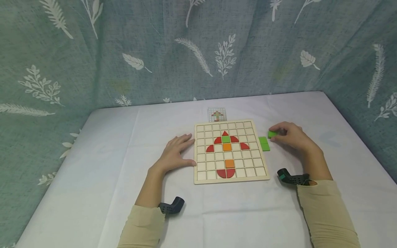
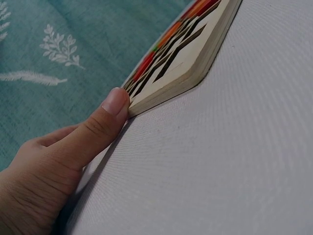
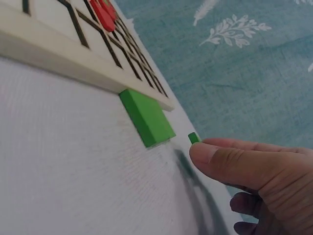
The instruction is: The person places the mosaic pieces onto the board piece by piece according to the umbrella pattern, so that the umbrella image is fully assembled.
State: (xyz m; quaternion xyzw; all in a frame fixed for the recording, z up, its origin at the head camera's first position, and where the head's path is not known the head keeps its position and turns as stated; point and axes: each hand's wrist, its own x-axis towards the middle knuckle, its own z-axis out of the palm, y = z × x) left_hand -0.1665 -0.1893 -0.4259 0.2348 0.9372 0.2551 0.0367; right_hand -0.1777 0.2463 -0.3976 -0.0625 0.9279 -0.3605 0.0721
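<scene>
My right hand [image 1: 291, 135] pinches a green square tile [image 1: 272, 134] between thumb and fingers, just off the right side of a wooden grid board [image 1: 203, 177]. In the right wrist view only a small end of that tile [image 3: 193, 137] shows past the thumb. Two more green tiles [image 1: 264, 144] lie against the board's right edge. At the board's left edge rests my left hand [image 1: 173, 154], thumb and fingers spread and touching the rim. Red quarter-round tiles [image 1: 221, 173], a red triangle [image 1: 225, 133], a green square [image 1: 226, 139] and orange squares [image 1: 229, 163] sit in the grid.
A small clear-edged card [image 1: 217, 114] with a printed grid pattern lies behind the board. White cloth [image 1: 232, 213] covers the table. A leaf-patterned green curtain [image 1: 173, 75] hangs along the back and sides.
</scene>
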